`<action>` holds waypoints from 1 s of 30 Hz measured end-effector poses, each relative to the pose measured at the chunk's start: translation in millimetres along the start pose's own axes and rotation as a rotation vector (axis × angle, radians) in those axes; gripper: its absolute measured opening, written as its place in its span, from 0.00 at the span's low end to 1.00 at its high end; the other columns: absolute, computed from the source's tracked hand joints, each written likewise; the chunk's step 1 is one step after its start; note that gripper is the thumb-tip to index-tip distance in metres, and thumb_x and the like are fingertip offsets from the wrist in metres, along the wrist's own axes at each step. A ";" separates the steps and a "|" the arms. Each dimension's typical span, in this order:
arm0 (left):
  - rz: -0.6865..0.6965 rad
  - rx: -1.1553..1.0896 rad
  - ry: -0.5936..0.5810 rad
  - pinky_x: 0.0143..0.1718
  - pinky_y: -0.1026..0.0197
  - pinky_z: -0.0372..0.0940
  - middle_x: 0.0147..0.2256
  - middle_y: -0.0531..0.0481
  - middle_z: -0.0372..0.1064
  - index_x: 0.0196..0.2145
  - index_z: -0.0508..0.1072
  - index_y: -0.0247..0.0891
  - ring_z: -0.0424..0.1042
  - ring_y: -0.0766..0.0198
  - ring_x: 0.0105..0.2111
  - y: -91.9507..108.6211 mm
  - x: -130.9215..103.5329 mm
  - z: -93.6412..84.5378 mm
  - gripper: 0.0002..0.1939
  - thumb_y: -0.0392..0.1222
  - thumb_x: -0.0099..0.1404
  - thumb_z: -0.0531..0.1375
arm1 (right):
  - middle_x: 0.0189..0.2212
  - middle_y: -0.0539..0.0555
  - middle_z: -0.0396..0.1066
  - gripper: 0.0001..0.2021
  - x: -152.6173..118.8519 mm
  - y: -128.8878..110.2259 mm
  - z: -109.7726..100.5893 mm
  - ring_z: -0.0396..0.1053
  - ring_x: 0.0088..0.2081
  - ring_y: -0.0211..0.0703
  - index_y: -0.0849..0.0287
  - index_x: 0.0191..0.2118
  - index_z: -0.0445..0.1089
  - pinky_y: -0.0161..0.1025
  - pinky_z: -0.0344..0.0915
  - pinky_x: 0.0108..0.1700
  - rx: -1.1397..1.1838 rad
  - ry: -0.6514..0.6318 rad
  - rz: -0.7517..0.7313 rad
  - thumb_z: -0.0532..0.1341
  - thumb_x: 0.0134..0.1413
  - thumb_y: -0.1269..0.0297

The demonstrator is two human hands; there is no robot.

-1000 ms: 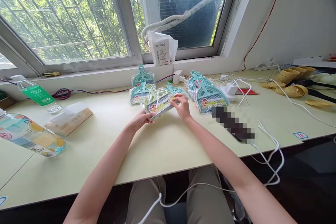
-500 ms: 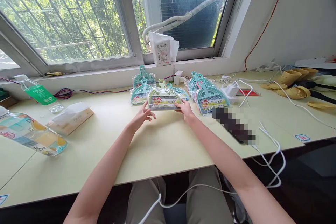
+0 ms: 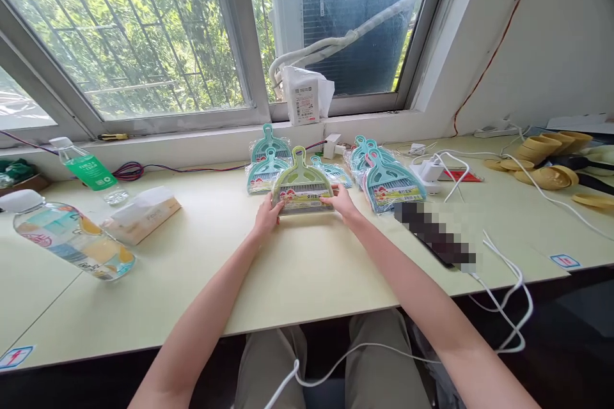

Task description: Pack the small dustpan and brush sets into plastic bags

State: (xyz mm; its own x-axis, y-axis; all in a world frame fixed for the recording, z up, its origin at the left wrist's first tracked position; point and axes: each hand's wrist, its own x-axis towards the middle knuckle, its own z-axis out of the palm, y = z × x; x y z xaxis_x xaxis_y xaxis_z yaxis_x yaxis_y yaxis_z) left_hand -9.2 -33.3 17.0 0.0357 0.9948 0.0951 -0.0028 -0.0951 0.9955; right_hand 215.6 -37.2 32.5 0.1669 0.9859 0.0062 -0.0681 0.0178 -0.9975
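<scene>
A green dustpan and brush set (image 3: 303,186) in clear wrap is held between my two hands, its handle pointing away from me. My left hand (image 3: 267,214) closes on its left edge, and my right hand (image 3: 343,202) grips the right edge with the thumb on the front. Behind it lie wrapped teal dustpan sets, one leaning at the back (image 3: 269,140), one in front of that (image 3: 267,171), and another partly hidden (image 3: 333,170). To the right, more teal sets (image 3: 388,182) overlap in a pile.
At left are a juice bottle (image 3: 71,236), a green-labelled bottle (image 3: 91,172) and a tissue pack (image 3: 142,214). A phone (image 3: 432,236) with a white cable (image 3: 515,268) lies at right, near chargers (image 3: 428,170) and tan rolls (image 3: 542,150). The table's front edge (image 3: 311,326) is close to my knees.
The green dustpan set has tipped so that its face and handle show more fully, and it sits slightly nearer me. My left fingers, partly spread before, now close on its edge. The view has shifted slightly.
</scene>
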 end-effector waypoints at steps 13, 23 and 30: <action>0.218 0.729 0.355 0.61 0.41 0.43 0.66 0.34 0.41 0.60 0.56 0.38 0.40 0.44 0.65 -21.4 25.5 -66.8 0.35 0.36 0.55 0.62 | 0.40 0.65 0.70 0.21 88.4 -13.2 -65.6 0.68 0.44 0.56 0.62 0.45 0.64 0.47 0.62 0.45 -0.852 0.343 -0.219 0.64 0.42 0.69; 0.064 0.875 0.311 0.54 0.52 0.54 0.55 0.45 0.66 0.61 0.57 0.41 0.62 0.52 0.53 -20.6 34.5 -79.7 0.31 0.37 0.60 0.57 | 0.51 0.73 0.61 0.25 124.7 15.7 -21.0 0.59 0.56 0.59 0.73 0.57 0.54 0.48 0.56 0.54 -1.060 0.315 -0.146 0.54 0.52 0.74; 0.074 0.942 0.370 0.50 0.47 0.55 0.42 0.43 0.71 0.32 0.76 0.41 0.63 0.49 0.48 -15.1 30.7 -77.2 0.09 0.42 0.63 0.56 | 0.57 0.68 0.55 0.25 102.7 41.8 -1.5 0.53 0.59 0.58 0.65 0.58 0.55 0.51 0.55 0.55 -1.084 0.405 -0.374 0.47 0.53 0.76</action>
State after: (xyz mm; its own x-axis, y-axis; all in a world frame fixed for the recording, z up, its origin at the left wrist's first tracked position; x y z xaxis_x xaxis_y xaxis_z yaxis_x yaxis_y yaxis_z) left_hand -85.2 1.5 4.9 -0.2450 0.9186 0.3100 0.8025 0.0127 0.5965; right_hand 231.3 64.6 -8.7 0.3087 0.8232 0.4765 0.8749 -0.0492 -0.4818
